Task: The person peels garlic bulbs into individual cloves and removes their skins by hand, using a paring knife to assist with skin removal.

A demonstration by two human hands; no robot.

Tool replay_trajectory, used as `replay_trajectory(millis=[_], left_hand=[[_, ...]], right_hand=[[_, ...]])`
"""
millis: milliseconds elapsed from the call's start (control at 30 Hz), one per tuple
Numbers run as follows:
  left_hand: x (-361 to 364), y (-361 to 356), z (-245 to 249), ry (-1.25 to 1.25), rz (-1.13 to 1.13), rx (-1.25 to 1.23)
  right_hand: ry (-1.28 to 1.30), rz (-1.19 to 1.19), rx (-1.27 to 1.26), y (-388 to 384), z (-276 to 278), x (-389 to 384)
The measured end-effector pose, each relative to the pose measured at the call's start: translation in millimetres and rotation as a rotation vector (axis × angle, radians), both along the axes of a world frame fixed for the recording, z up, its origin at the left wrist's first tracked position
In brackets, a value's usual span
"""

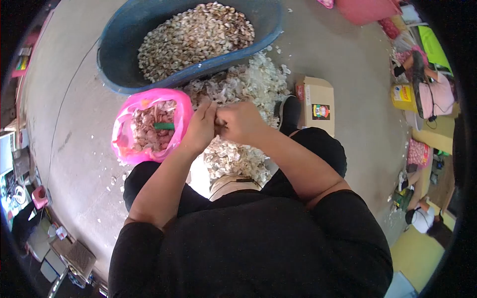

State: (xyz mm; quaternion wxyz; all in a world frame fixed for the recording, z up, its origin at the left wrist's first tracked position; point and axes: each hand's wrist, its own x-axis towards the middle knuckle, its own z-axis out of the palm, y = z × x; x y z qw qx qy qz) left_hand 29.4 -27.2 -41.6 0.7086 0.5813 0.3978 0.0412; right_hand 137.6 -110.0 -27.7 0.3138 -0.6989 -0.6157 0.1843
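My left hand (200, 126) and my right hand (242, 122) meet in front of me above a heap of garlic skins (233, 159). Both are closed, fingers pressed together; whatever lies between them is hidden. Close to my left hand stands a pink plastic bag (186, 107), its mouth spread wide, with pinkish peeled garlic cloves (146, 131) inside. A green handle-like piece (164, 126) rests on those cloves. Beyond my hands is a big blue tub (117, 69) holding many unpeeled garlic cloves (198, 39).
Loose papery skins (258, 79) lie along the tub's near side. A cardboard box (318, 102) sits right of my shoe (289, 113). Other people work at the far right, near a yellow bucket (403, 97). A pink tub (367, 10) is at the upper right.
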Motion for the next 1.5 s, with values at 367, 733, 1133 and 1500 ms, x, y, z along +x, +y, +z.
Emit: replay_trajectory(millis=[367,733,1133,1500], left_hand=[[-7.4,27.3,29.2,-0.306,0.121,-0.317],[-11.5,20.3,27.4,-0.289,0.068,-0.182],[-9.0,9.5,23.8,-0.230,-0.004,0.447],[-6.8,15.5,36.8,-0.079,0.141,0.141]], right_hand=[[1.140,-0.236,-0.188,8.6,12.7,14.9],[0.279,-0.094,-0.129,11.5,21.5,12.5],[0.342,0.008,-0.214,10.5,10.9,23.8],[0.594,-0.017,-0.276,11.6,22.7,19.2]])
